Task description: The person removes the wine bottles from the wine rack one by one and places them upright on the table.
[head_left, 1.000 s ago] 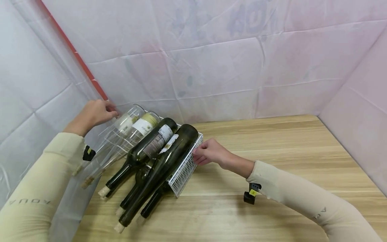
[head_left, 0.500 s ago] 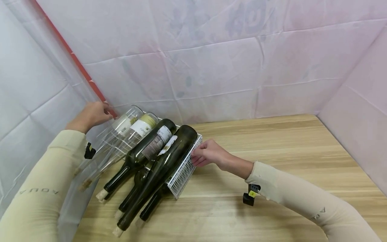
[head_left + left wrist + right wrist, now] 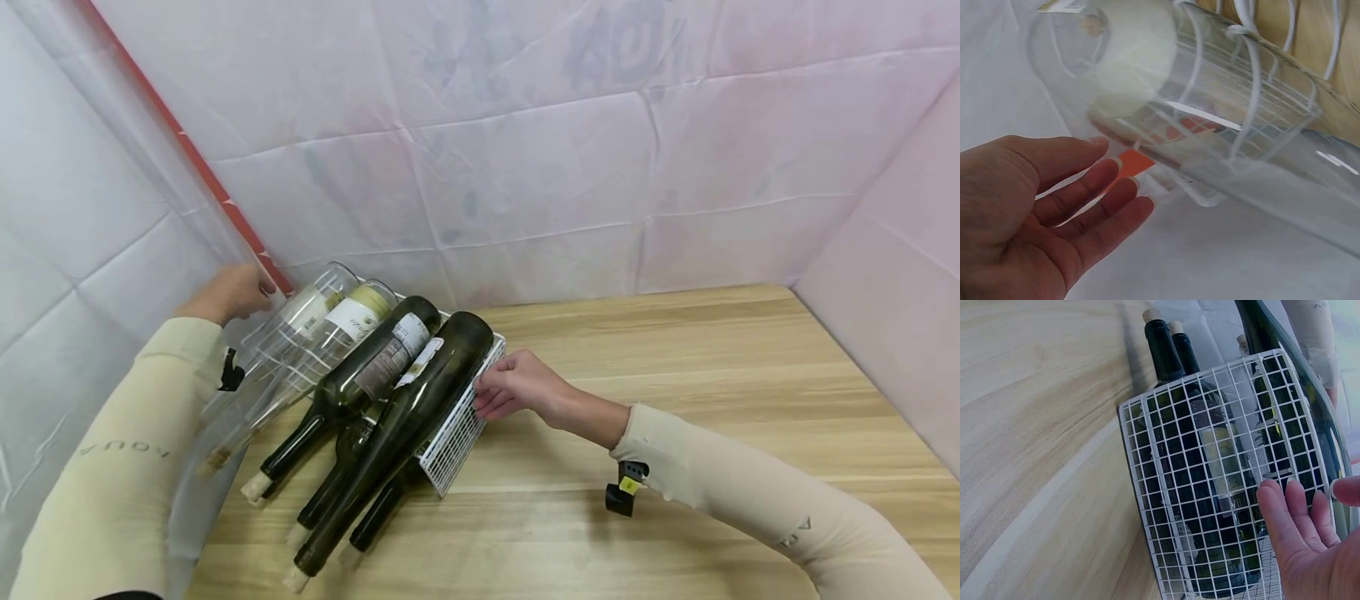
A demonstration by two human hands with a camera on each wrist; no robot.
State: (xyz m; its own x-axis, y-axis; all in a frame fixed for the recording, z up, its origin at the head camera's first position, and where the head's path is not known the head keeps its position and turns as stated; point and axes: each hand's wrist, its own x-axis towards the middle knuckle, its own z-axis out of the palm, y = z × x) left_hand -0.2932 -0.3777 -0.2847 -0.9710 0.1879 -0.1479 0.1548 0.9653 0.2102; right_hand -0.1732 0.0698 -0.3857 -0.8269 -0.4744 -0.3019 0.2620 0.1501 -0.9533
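A white wire rack (image 3: 459, 446) holds several corked wine bottles lying with their necks toward me. Two are clear glass, on the left; the rest are dark green, and a long dark bottle (image 3: 442, 367) lies on top at the right. My left hand (image 3: 228, 293) hovers beside the outermost clear bottle (image 3: 1222, 181), its fingers loosely bent and holding nothing in the left wrist view. On the other side, my right hand (image 3: 528, 387) has its fingertips at the mesh side, with the thumb by the upper rail. Lower bottles are partly hidden under the upper ones.
The rack stands on a wood-grain table (image 3: 675, 383), at its back left. A pale sheet wall (image 3: 525, 167) rises close behind, and another sheet hangs at the left with a red strip (image 3: 202, 167) along the corner.
My left hand has drawn a little left, away from the clear bottle. My right hand stays at the rack's side, and the rack and bottles look nearly the same.
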